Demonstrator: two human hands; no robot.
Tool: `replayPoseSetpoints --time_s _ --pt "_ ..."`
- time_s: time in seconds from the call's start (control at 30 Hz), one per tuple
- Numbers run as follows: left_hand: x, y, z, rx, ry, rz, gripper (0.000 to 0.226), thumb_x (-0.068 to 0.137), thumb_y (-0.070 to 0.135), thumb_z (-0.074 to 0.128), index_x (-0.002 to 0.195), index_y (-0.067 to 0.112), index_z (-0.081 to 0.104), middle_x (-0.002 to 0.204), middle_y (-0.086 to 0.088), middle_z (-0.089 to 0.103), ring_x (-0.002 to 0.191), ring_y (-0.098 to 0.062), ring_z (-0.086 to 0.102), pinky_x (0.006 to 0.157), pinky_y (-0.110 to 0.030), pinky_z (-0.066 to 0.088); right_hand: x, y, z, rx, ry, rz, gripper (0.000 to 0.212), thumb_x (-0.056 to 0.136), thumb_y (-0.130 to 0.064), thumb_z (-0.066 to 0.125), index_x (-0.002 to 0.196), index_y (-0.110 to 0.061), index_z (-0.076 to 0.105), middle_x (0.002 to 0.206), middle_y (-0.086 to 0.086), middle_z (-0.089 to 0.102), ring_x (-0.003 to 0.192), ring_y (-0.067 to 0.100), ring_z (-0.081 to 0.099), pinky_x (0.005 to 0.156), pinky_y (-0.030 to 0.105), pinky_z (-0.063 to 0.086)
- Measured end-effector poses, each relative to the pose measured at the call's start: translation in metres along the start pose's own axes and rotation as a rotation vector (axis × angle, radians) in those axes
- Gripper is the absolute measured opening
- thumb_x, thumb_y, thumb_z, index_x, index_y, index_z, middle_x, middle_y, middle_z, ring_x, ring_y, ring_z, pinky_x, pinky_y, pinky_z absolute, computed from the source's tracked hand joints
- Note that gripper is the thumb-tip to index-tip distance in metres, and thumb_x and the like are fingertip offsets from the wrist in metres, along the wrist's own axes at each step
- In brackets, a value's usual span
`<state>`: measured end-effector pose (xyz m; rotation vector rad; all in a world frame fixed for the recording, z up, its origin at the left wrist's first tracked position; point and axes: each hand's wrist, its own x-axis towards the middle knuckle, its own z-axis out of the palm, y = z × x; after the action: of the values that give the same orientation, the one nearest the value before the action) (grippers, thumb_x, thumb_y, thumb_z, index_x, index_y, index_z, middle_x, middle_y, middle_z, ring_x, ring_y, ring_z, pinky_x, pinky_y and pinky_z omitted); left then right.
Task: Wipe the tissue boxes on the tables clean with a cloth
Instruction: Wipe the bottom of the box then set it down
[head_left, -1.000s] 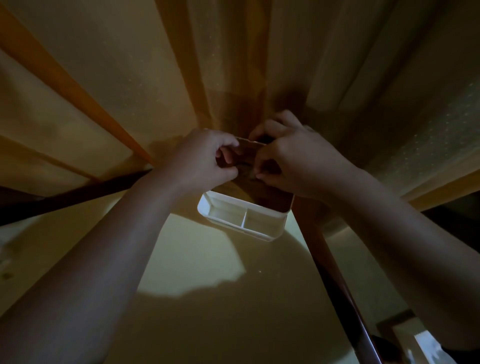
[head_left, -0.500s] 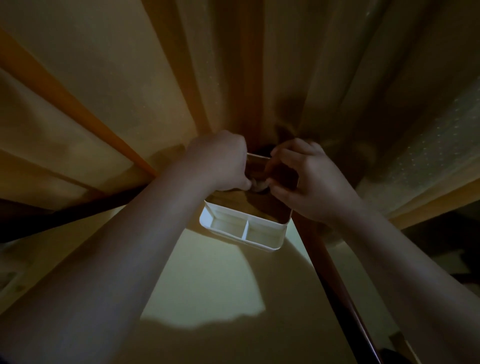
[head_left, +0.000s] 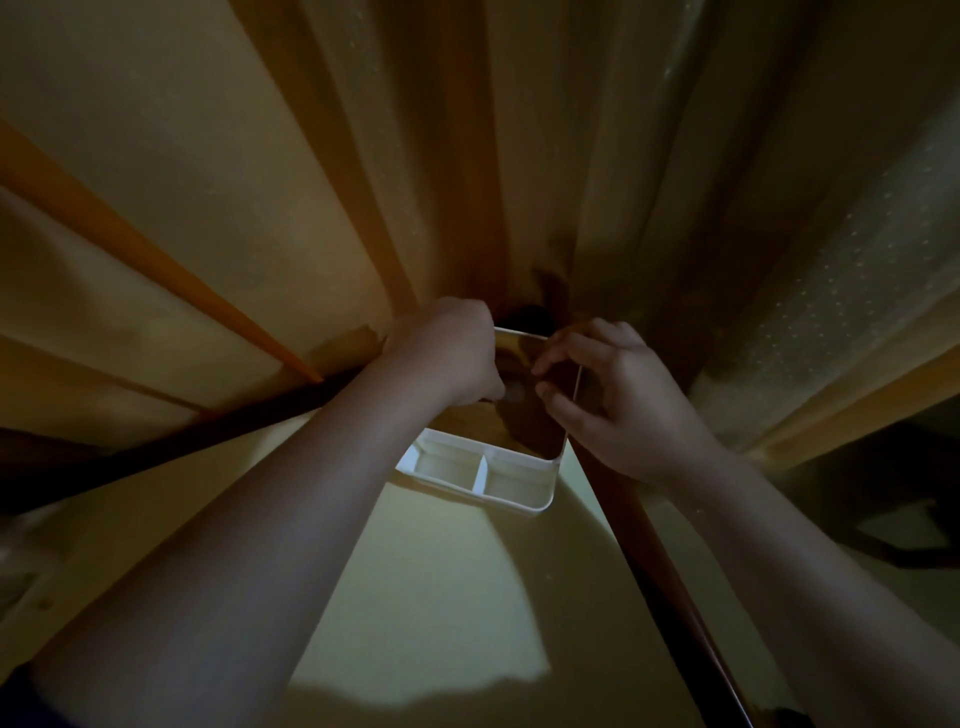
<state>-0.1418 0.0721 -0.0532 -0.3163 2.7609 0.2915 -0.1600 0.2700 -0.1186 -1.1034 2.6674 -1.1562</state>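
While the left hand (head_left: 447, 358), fist closed on something unclear, works the tissue box (head_left: 524, 431) top, the right hand (head_left: 613, 400) steadies its edge with curled fingers; next, wipe the sides.

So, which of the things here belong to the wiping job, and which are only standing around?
For the job:
- tissue box, white, with a brown lid and two small side compartments
- left hand, on the lid
- right hand, fingers on the lid's right edge
- a cloth cannot be told in this dim light

Only around:
- curtain
- table
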Motion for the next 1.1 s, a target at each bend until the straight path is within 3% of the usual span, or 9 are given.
replayPoseSetpoints --time_s 0.2,0.27,0.4,0.5,0.63,0.77,0.87,0.97,1.1 --pt "-0.003 -0.02 0.004 -0.239 0.022 0.01 0.038 0.068 0.055 0.091 0.065 0.019 0.077 0.06 0.001 0.07 0.06 -0.014 0.067 0.052 -0.028 0.047 0.001 -0.002 0.0 -0.034 0.005 -0.007 0.018 0.094 -0.033 0.071 0.111 -0.028 0.073 0.114 -0.011 0.061 0.106 0.015 0.053 0.086 0.028 0.045" --pt "-0.006 -0.026 0.002 -0.344 0.035 0.019 0.037 0.067 0.052 0.093 0.065 0.02 0.076 0.053 0.008 0.065 0.051 -0.003 0.06 0.051 -0.025 0.043 0.004 -0.005 -0.001 -0.058 -0.001 -0.002 0.021 0.093 -0.036 0.07 0.113 -0.028 0.072 0.113 -0.01 0.061 0.105 0.015 0.053 0.083 0.028 0.045" --pt "-0.013 -0.034 0.0 -0.522 0.028 0.063 0.037 0.069 0.047 0.094 0.071 0.015 0.075 0.042 0.014 0.049 0.039 -0.001 0.042 0.045 -0.016 0.033 0.014 -0.012 -0.001 -0.112 -0.039 -0.014 0.045 0.089 -0.058 0.065 0.124 -0.029 0.07 0.117 -0.009 0.061 0.106 0.015 0.053 0.083 0.03 0.048" --pt "-0.012 -0.038 0.005 -0.602 0.051 0.102 0.041 0.063 0.051 0.087 0.074 0.013 0.075 0.05 0.007 0.047 0.048 -0.008 0.039 0.053 -0.024 0.033 0.02 -0.017 0.007 -0.173 -0.088 0.012 0.059 0.083 -0.07 0.062 0.128 -0.032 0.07 0.124 -0.008 0.06 0.112 0.02 0.054 0.088 0.043 0.053" --pt "-0.014 -0.047 0.013 -0.604 0.121 0.172 0.032 0.07 0.042 0.094 0.085 0.022 0.074 0.069 0.014 0.056 0.048 0.002 0.043 0.048 -0.011 0.03 0.023 -0.015 0.021 -0.133 -0.018 0.034 0.028 0.089 -0.046 0.074 0.11 -0.028 0.077 0.118 -0.008 0.064 0.107 0.023 0.056 0.086 0.049 0.055" --pt "-0.014 -0.061 0.025 -0.464 0.174 0.317 0.042 0.067 0.036 0.097 0.101 0.028 0.074 0.102 0.014 0.062 0.083 0.01 0.056 0.069 -0.004 0.039 0.023 -0.018 0.022 -0.143 -0.011 0.075 0.02 0.093 -0.038 0.071 0.112 -0.031 0.07 0.118 -0.013 0.064 0.112 0.023 0.053 0.091 0.048 0.048" --pt "-0.008 -0.065 0.032 -0.5 0.255 0.341 0.014 0.081 0.022 0.089 0.092 0.024 0.081 0.097 0.011 0.065 0.083 -0.002 0.061 0.068 -0.01 0.041 0.023 -0.022 0.02 -0.149 -0.021 0.069 0.019 0.098 -0.046 0.058 0.111 -0.034 0.063 0.112 -0.017 0.061 0.113 0.018 0.048 0.088 0.043 0.035" --pt "-0.009 -0.068 0.035 -0.596 0.278 0.301 0.01 0.087 0.013 0.083 0.093 0.021 0.081 0.084 0.012 0.069 0.074 0.001 0.062 0.065 -0.012 0.044 0.021 -0.026 0.019 -0.132 0.012 0.069 0.016 0.1 -0.045 0.057 0.112 -0.034 0.06 0.105 -0.018 0.061 0.11 0.016 0.048 0.087 0.043 0.033" --pt "-0.009 -0.075 0.042 -0.704 0.255 0.266 0.015 0.086 0.017 0.085 0.092 0.03 0.081 0.079 0.021 0.07 0.071 0.003 0.062 0.064 -0.011 0.042 0.018 -0.025 0.018 -0.195 0.0 0.123 0.057 0.084 -0.075 0.052 0.12 -0.033 0.065 0.117 -0.014 0.058 0.111 0.015 0.047 0.088 0.041 0.035"
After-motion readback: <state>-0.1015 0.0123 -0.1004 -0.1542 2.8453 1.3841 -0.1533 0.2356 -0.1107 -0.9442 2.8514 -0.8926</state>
